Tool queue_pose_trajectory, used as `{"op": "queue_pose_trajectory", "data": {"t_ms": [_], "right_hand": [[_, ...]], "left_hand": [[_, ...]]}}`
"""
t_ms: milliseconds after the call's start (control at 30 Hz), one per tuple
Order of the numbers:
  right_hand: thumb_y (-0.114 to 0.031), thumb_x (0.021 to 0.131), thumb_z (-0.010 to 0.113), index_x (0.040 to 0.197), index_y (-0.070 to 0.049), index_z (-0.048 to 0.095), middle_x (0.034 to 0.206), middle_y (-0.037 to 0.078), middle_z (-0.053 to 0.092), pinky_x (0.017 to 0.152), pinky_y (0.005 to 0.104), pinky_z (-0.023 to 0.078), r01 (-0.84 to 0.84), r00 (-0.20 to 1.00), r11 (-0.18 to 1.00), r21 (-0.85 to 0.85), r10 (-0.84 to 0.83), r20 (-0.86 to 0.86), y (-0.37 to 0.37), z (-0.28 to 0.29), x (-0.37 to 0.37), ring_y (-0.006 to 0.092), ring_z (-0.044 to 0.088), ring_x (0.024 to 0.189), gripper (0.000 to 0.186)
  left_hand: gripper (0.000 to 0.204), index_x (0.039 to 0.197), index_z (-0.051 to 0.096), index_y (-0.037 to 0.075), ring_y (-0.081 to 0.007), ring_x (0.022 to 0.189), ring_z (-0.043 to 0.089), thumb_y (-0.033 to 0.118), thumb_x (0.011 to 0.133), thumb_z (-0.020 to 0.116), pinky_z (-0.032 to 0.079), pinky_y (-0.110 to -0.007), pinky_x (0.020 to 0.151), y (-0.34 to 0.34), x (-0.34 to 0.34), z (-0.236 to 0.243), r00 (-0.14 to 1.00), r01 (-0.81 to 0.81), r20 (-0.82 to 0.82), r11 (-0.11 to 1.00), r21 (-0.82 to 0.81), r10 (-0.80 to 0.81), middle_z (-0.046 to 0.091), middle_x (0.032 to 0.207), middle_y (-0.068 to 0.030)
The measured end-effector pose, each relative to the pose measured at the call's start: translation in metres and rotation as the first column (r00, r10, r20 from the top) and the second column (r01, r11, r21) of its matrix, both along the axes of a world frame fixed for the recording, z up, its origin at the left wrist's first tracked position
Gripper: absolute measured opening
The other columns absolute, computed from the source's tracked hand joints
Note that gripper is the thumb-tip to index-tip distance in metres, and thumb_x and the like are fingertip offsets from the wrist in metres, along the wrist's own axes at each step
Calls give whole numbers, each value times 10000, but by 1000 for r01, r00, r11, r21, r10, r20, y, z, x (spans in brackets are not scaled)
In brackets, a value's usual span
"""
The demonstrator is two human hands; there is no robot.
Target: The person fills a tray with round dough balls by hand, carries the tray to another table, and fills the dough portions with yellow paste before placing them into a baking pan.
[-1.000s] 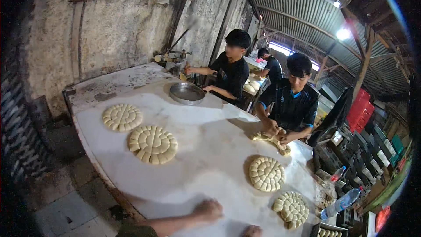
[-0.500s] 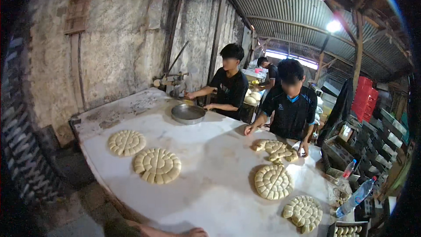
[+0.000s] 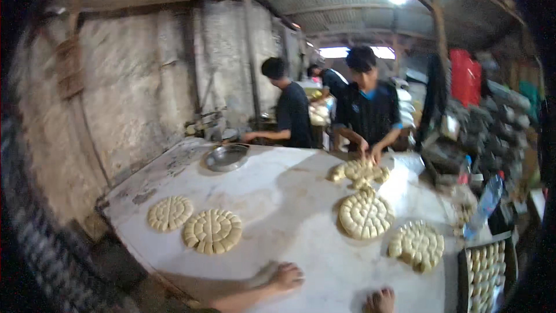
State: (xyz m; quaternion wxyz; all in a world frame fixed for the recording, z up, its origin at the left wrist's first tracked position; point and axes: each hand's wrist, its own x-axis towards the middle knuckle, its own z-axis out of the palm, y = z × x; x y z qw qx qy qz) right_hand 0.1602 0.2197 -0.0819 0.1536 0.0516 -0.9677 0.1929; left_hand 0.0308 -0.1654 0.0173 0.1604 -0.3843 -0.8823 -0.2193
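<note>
My left hand (image 3: 286, 276) is over the near middle of the pale worktable (image 3: 266, 203), its fingers curled in and nothing showing in it. My right hand (image 3: 380, 300) appears at the lower edge, blurred and partly cut off, so its fingers are hard to read. Left of my hands lie two round slabs of dough cut into small pieces, a smaller one (image 3: 169, 213) and a larger one (image 3: 212, 231). To the right are another cut dough round (image 3: 366, 215) and a nearer one (image 3: 416, 246) with an uneven edge. Neither hand touches any dough.
A co-worker (image 3: 368, 104) across the table handles a broken-up dough piece (image 3: 359, 172). Another person (image 3: 289, 110) stands near a round metal pan (image 3: 226, 157). At right are a tray of dough pieces (image 3: 486, 272) and a plastic bottle (image 3: 484, 206).
My view has swung right. My left hand reaches farther in, and my right hand has appeared. The co-worker's hands have come together over the dough; the other person has turned away from the pan.
</note>
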Motion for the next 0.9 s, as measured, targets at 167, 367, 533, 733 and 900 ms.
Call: {"op": "queue_pose_trajectory", "data": {"t_ms": [167,367,533,733,900], "right_hand": [[-217,872,477,1047,-56,596,1077,126,591,897,423,419,-467,872,882,-68,472,132,-51,32,58,273,511,1064,266],[-347,826,555,818,-89,633,860,115,582,756,401,448,-15,992,951,-308,-25,-125,-10,46,-28,278,529,853,270],[-243,802,573,792,-37,563,853,115,572,709,422,469,-164,906,985,55,172,-387,-29,80,111,310,553,811,206],[-116,751,567,783,-12,516,790,171,520,627,424,422,55,996,959,-276,-33,85,174,188,116,329,507,724,120],[-97,789,624,922,-16,531,904,167,532,667,381,458,803,240,511,-307,-749,-618,378,234,181,322,530,834,181]], "left_hand": [[164,760,619,73,-243,838,568,234,780,640,442,-359,762,4,85,-8,909,235,353,972,5,-221,629,822,-45],[150,756,614,83,-221,845,576,229,770,643,417,-387,816,49,37,27,978,-193,32,946,-262,208,622,847,-45],[88,772,610,50,-303,901,551,137,780,595,432,-428,810,4,90,3,964,-150,180,960,-234,195,595,872,-126],[139,939,580,40,-297,878,560,88,810,560,453,-409,803,48,74,-29,801,-592,-214,795,-133,560,582,922,-137],[206,975,592,39,-328,915,553,172,818,577,437,-476,822,3,94,-78,737,-668,-408,487,-563,538,590,953,-130]]}}
